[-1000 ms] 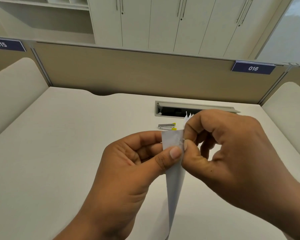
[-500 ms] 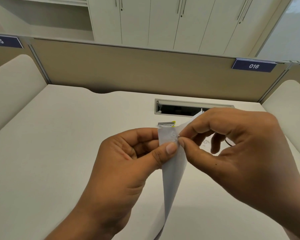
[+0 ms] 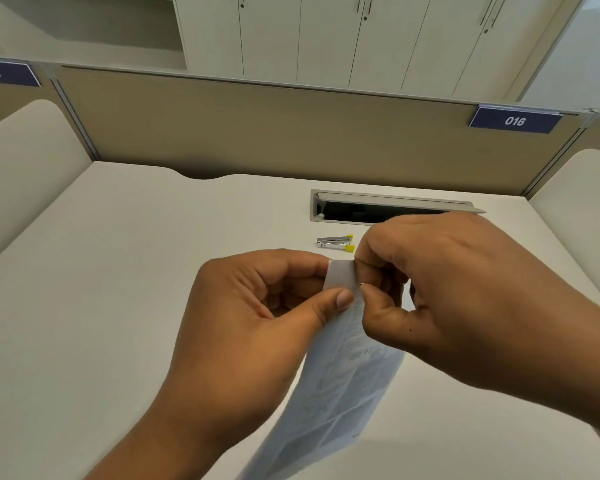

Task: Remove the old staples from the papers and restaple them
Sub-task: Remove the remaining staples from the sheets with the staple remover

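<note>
One desk filled the lower frame. Mid-frame, our left hand and right hand each pinched the top end of one paper sheaf, its length hanging toward the bottom edge; one stapler lay crosswise above.

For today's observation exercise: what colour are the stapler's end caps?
Yellow, on the silver stapler; head view shows it best.

Two hands are shown, the left hand and the right hand, both bare, and the forearms are left uncovered as far as the edges of the view. The nails are kept short and plain (the left thumbnail is seen most clearly). A small dark dot is borne on the right hand near the base of the thumb.
</note>
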Motion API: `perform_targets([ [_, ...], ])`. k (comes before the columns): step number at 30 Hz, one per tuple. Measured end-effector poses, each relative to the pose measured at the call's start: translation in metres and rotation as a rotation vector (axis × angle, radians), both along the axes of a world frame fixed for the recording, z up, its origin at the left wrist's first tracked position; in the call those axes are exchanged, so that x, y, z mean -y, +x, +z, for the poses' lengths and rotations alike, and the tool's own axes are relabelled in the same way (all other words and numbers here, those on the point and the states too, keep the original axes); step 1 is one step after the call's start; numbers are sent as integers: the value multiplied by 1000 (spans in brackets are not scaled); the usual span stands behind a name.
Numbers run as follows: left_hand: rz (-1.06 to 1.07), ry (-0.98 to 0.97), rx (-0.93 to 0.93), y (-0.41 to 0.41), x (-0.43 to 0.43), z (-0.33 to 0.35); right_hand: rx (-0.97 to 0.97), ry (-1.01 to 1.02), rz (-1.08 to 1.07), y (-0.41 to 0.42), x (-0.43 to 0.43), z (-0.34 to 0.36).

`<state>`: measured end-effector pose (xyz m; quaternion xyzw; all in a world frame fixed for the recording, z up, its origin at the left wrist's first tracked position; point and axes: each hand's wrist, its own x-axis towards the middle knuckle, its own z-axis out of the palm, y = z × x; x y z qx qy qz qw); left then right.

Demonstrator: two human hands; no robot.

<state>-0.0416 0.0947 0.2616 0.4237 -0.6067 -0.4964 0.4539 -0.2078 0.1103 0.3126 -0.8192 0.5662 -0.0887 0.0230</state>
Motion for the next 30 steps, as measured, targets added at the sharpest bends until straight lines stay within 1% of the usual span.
perform_targets([
  [2, 38, -19, 13, 1, 3, 0, -1, 80, -4, -1, 2, 2],
  [3, 52, -23, 8, 2, 4, 0, 33, 116, -4, -3, 3, 2],
  [5, 66, -27, -3, 3, 8, -1, 197, 156, -17, -8, 4, 1],
  [11, 97, 33, -28, 7, 18, -11, 751, 141, -109, -29, 16, -13],
  [13, 96, 45, -41, 8, 22, -15, 915, 156, -194, -41, 24, -21],
  [16, 89, 56, -72, 10, 27, -19, 1076, 186, -403, -67, 39, -42],
  [18, 75, 63, -90, 10, 30, -20, 1125, 201, -521, -88, 49, -62],
  [20, 65, 74, -101, 8, 34, -21, 1128, 211, -632, -109, 61, -87],
  [24, 67, 95, -122, 3, 40, -25, 1036, 234, -812, -151, 82, -148],
  [28, 52, 125, -135, -6, 48, -34, 1010, 257, -946, -182, 102, -203],
  [30, 22, 105, -130, -9, 52, -38, 997, 267, -997, -194, 113, -225],
])
